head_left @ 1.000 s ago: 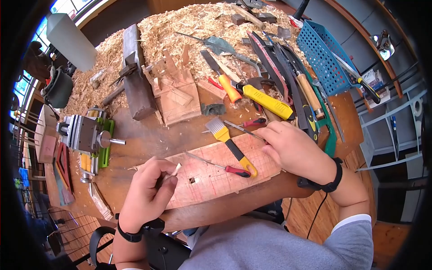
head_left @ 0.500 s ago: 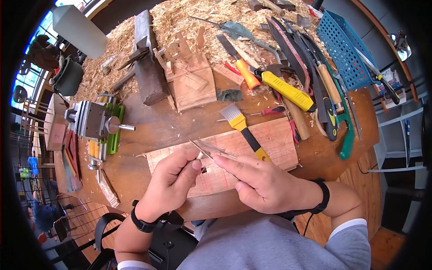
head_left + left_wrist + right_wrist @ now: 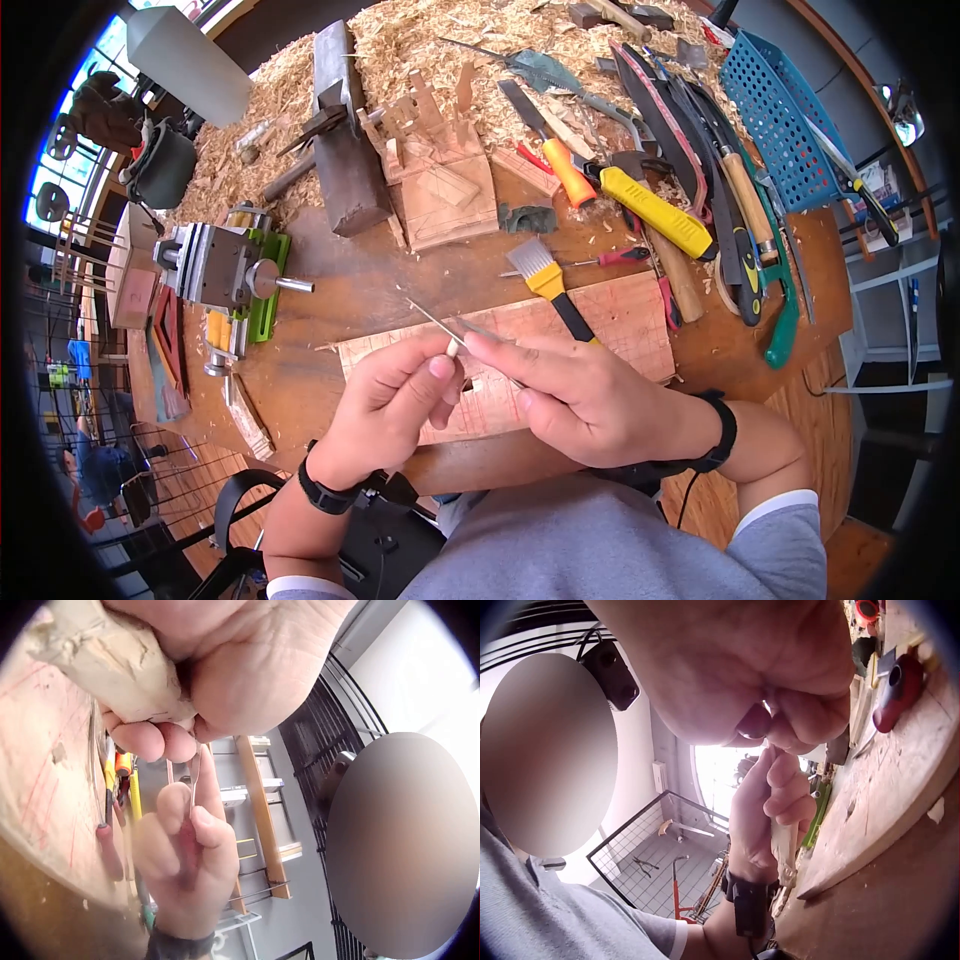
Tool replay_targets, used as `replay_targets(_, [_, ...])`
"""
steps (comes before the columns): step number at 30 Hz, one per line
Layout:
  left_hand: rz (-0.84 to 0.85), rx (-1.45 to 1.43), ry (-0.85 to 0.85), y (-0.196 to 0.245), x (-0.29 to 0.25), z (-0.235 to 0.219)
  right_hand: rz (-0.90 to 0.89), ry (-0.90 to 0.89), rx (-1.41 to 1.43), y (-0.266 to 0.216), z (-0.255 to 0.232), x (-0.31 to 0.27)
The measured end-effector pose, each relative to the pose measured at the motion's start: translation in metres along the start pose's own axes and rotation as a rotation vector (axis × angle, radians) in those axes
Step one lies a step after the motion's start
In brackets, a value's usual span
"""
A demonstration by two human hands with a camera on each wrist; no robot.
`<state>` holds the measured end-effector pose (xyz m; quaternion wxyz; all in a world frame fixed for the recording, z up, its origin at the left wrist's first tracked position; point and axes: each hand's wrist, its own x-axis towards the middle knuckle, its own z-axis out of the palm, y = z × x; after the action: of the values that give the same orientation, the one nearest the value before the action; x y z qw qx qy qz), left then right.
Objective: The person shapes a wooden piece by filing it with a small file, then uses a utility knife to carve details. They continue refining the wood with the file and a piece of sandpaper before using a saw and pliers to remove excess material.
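Note:
My left hand (image 3: 385, 405) pinches a pale piece of wood whose tip (image 3: 453, 348) shows above the thumb; the left wrist view shows its rough, carved body (image 3: 112, 667) in the palm. My right hand (image 3: 610, 405) grips a slim metal tool (image 3: 428, 314) with its forefinger extended along it, and the shaft crosses the wood's tip. In the left wrist view the tool's reddish handle (image 3: 190, 851) lies within the right fingers. Under both hands is a flat board (image 3: 630, 320) with red pencil lines. A flat brush (image 3: 543, 278) lies across it.
A red-handled tool (image 3: 110, 851) lies on the board. A metal vise (image 3: 215, 265) stands left. Behind are a wooden plane-like block (image 3: 350, 180), shavings (image 3: 410, 45) and a yellow cutter (image 3: 655, 210). A blue basket (image 3: 780, 120) stands at the right edge.
My right hand has come from the board's right side to my left hand, bringing the slim tool against the wood. Both hands are now close together, and the view has shifted slightly.

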<state>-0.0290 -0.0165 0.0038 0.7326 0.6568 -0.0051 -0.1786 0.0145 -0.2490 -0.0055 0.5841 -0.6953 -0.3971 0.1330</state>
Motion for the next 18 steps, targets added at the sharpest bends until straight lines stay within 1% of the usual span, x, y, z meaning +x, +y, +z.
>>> replay_targets(1, [0.014, -0.005, 0.006, 0.0, 0.0, -0.001, 0.048, -0.042, -0.004, -0.002, -0.002, 0.002])
replay_targets(2, [0.015, -0.006, 0.011, 0.001, 0.0, -0.003, 0.047, -0.047, -0.003, -0.005, -0.004, 0.002])
replay_targets(4, [-0.001, 0.026, 0.049, 0.003, 0.001, -0.007, 0.195, -0.123, 0.109, -0.01, -0.007, -0.001])
replay_targets(5, [-0.004, 0.027, 0.052, 0.002, 0.001, -0.007, 0.195, -0.124, 0.112, -0.003, -0.004, 0.002])
replay_targets(7, [0.007, 0.007, 0.037, 0.001, 0.004, -0.007, -0.101, 0.057, 0.023, 0.014, 0.004, 0.011])
replay_targets(8, [0.011, 0.006, 0.038, 0.001, 0.004, -0.008, -0.102, 0.055, 0.02, 0.011, 0.0, 0.01])
replay_targets(10, [-0.038, -0.028, 0.006, 0.002, -0.001, -0.012, 0.031, -0.094, 0.062, 0.003, -0.009, 0.007])
replay_targets(11, [-0.042, -0.027, 0.012, 0.003, -0.002, -0.012, 0.03, -0.097, 0.068, 0.005, -0.006, 0.01])
replay_targets(13, [-0.183, 0.112, -0.073, 0.004, 0.0, -0.012, -0.036, -0.04, 0.066, 0.012, 0.0, 0.014])
replay_targets(14, [-0.188, 0.11, -0.079, 0.004, 0.002, -0.012, -0.03, -0.036, 0.067, 0.013, -0.001, 0.013])
replay_targets(16, [0.183, 0.598, 0.026, 0.005, 0.004, -0.015, 0.016, 0.017, 0.018, 0.012, 0.001, 0.012])
replay_targets(17, [0.226, 0.776, 0.064, 0.012, 0.006, -0.016, 0.015, 0.017, 0.021, 0.009, 0.0, 0.011])
replay_targets(18, [0.222, 0.778, 0.069, 0.009, 0.005, -0.017, 0.103, 0.014, -0.006, 0.004, -0.004, 0.008])
